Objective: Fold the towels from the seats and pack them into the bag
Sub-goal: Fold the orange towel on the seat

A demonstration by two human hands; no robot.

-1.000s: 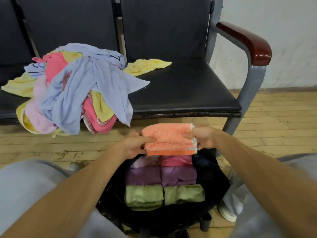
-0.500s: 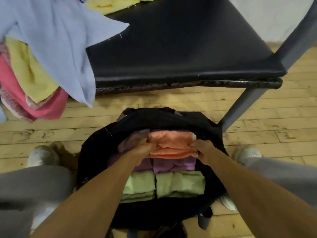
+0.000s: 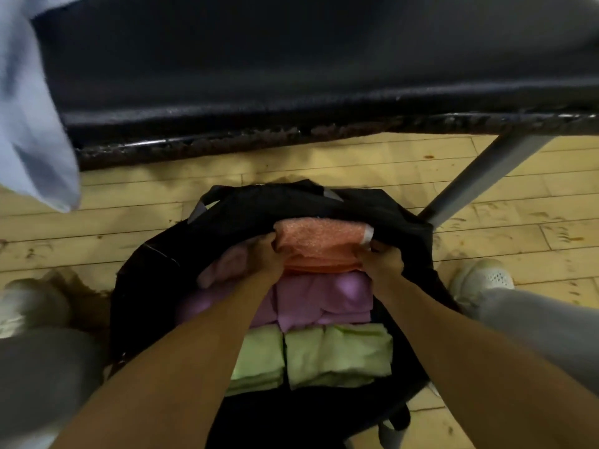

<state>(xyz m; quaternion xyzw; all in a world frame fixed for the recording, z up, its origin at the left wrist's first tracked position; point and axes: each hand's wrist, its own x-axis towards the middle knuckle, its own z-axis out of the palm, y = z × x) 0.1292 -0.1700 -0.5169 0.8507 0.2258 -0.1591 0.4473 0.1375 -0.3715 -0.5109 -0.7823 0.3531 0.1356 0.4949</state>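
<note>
1. the folded towel (image 3: 319,246) i'm holding is speckled orange, with a white edge at its right end.
2. bag (image 3: 155,273) — black.
3. packed towels: pink (image 3: 223,265), purple (image 3: 324,298), light green (image 3: 337,354).
4. seat (image 3: 291,76) black; hanging towel (image 3: 29,124) pale blue.
5. floor (image 3: 324,166) — yellowish wood planks.
6. my trousers (image 3: 42,377) are grey.

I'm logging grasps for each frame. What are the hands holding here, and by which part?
Both hold the folded orange towel by its ends: left hand on its left end, right hand on its right.
</note>
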